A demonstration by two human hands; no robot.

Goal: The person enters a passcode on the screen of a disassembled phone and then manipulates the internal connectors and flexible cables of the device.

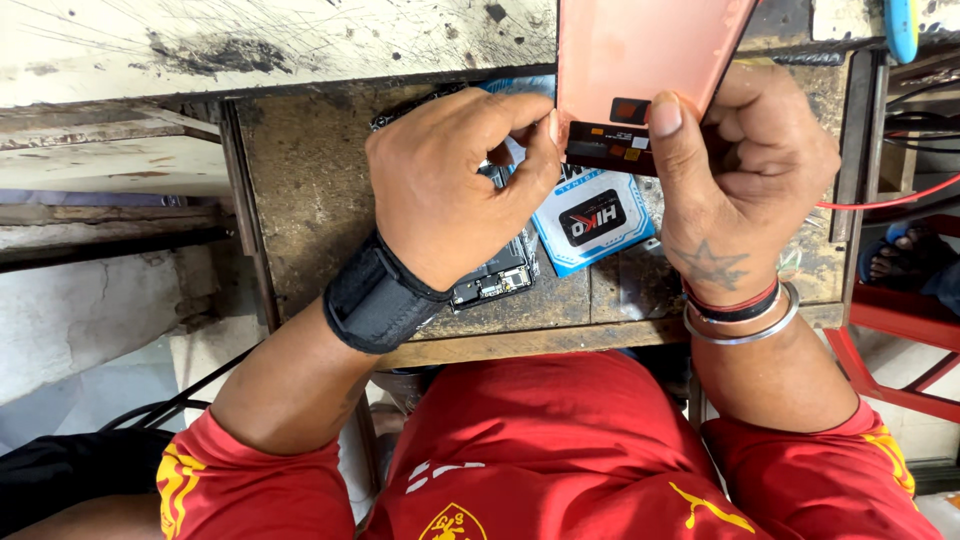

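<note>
Both hands hold a flat pink panel (640,50), shaped like a phone screen or back cover, raised above a worn wooden table (310,190). My left hand (450,185), with a black wrist band, pinches the panel's lower left edge. The thumb of my right hand (745,175) presses on a dark strip with small orange contacts (610,145) at the panel's bottom. Under my left hand lies an opened phone body (495,278) showing its circuit board. A blue and white flat packet (595,220) rests on the table between my hands.
A pale scratched workbench surface (270,40) spans the top. A red wire (880,200) runs in from the right, beside a red frame (900,330). Black cables (170,405) hang at lower left. My red shirt fills the bottom.
</note>
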